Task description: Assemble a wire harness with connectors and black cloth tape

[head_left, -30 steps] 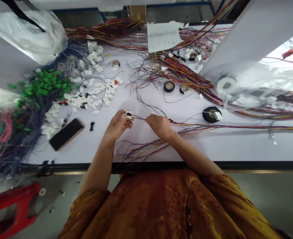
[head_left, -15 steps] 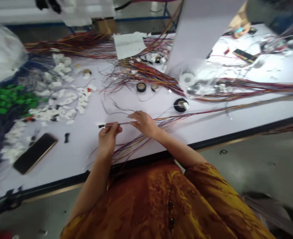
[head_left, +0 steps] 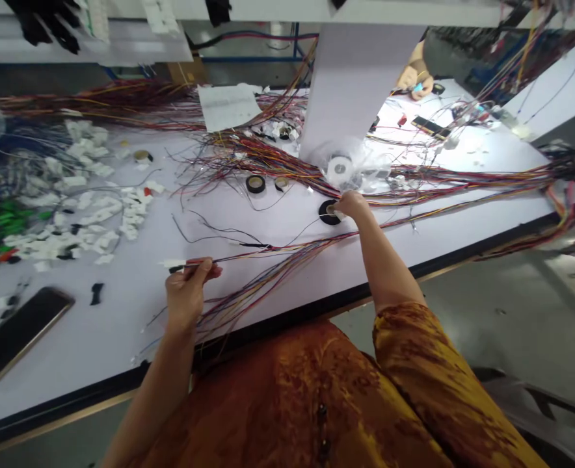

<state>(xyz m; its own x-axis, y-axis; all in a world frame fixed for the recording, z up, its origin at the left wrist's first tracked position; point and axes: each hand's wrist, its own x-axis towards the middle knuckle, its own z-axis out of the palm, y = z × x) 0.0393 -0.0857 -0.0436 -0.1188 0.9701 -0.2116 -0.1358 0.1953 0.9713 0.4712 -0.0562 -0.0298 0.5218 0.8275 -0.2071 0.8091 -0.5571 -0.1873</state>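
Observation:
My left hand (head_left: 187,292) pinches a few thin wires (head_left: 241,255) near their end. A small black piece (head_left: 175,268) and a white tip stick out past its fingers on the left. My right hand (head_left: 354,207) reaches to a roll of black tape (head_left: 327,213) lying on the table, its closed fingers on the roll's right side. Between the hands runs a wire bundle (head_left: 307,245) with a black-wrapped spot (head_left: 257,245), and its loose ends fan out towards the table's front edge.
White connectors (head_left: 99,224) and green connectors (head_left: 4,218) are heaped at the left, above a phone (head_left: 21,335). Another black tape roll (head_left: 255,184) lies farther back, near a post (head_left: 353,91). Beyond it, another person's hands (head_left: 417,81) show at the back right.
My right hand has left the wires beside my left hand and moved right to the black tape roll. My left hand still holds the wires. The camera view has shifted.

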